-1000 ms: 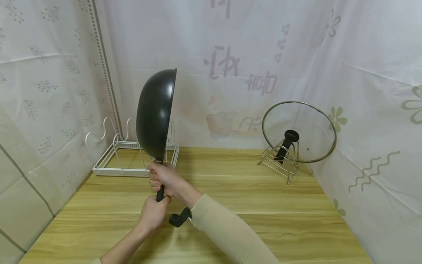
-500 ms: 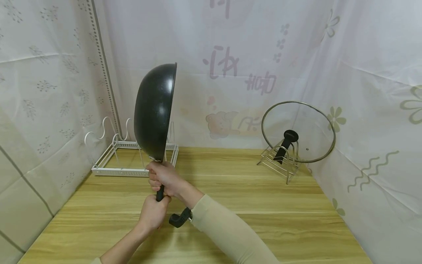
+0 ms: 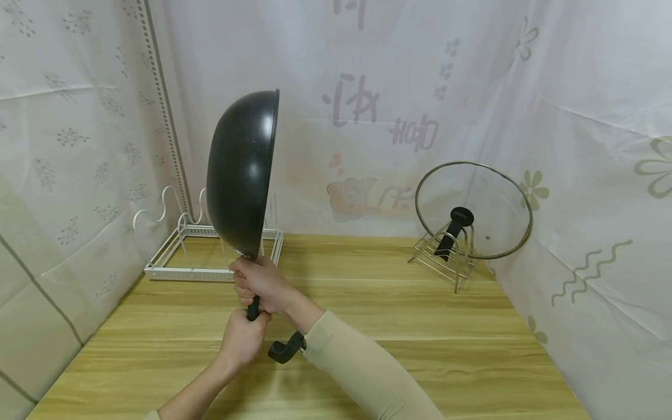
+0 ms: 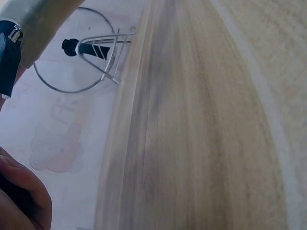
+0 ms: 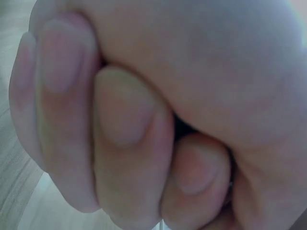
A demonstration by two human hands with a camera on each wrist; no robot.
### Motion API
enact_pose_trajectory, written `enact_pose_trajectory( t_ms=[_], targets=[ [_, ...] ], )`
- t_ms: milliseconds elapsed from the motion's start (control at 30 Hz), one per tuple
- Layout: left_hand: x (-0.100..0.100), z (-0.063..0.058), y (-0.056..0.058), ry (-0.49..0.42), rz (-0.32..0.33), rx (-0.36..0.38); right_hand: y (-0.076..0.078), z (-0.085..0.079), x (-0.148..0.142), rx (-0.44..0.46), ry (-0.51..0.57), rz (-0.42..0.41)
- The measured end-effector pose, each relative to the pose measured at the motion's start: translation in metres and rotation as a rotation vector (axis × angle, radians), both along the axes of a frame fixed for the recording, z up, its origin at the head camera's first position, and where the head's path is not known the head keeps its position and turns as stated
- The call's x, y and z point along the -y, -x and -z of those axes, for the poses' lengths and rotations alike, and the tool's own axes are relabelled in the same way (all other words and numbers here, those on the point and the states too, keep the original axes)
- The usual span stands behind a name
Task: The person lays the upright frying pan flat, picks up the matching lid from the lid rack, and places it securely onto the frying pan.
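A black wok (image 3: pixel 238 175) is held up on edge in the head view, its rounded underside facing left and its handle (image 3: pixel 253 309) pointing down. My right hand (image 3: pixel 262 283) grips that handle just below the bowl. Lower down, my left hand (image 3: pixel 244 338) grips the handle's end, thumb lying along it. In the right wrist view the curled fingers (image 5: pixel 129 124) of my right hand fill the picture and hide most of the handle. The left wrist view catches part of my left hand (image 4: pixel 29 191) wrapped around something dark.
Behind the wok, at the back left, stands a white wire rack (image 3: pixel 189 273), partly covered by the bowl. A glass lid (image 3: pixel 499 204) with a black knob leans in a small metal stand (image 3: pixel 446 265) at the back right. Both stand on a wooden table (image 3: pixel 367 326) with fabric-covered walls around.
The wok has risen a little and shifted slightly left, its bowl looking somewhat larger. Both hands keep their grip on the handle. The rack and lid stay where they were.
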State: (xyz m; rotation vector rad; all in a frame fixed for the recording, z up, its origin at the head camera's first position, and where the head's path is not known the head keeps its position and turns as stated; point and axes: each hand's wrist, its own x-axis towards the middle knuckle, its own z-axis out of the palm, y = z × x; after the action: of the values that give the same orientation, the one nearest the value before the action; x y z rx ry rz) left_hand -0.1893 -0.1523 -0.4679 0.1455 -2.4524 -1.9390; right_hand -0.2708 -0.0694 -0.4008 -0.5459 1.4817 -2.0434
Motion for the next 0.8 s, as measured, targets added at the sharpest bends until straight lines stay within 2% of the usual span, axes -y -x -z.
enact_pose_trajectory(
  t_ms=[800],
  targets=[
    [-0.002,-0.007,0.001,0.009,0.021,-0.038,-0.009,-0.012,-0.006,-0.071,0.021,0.031]
  ],
)
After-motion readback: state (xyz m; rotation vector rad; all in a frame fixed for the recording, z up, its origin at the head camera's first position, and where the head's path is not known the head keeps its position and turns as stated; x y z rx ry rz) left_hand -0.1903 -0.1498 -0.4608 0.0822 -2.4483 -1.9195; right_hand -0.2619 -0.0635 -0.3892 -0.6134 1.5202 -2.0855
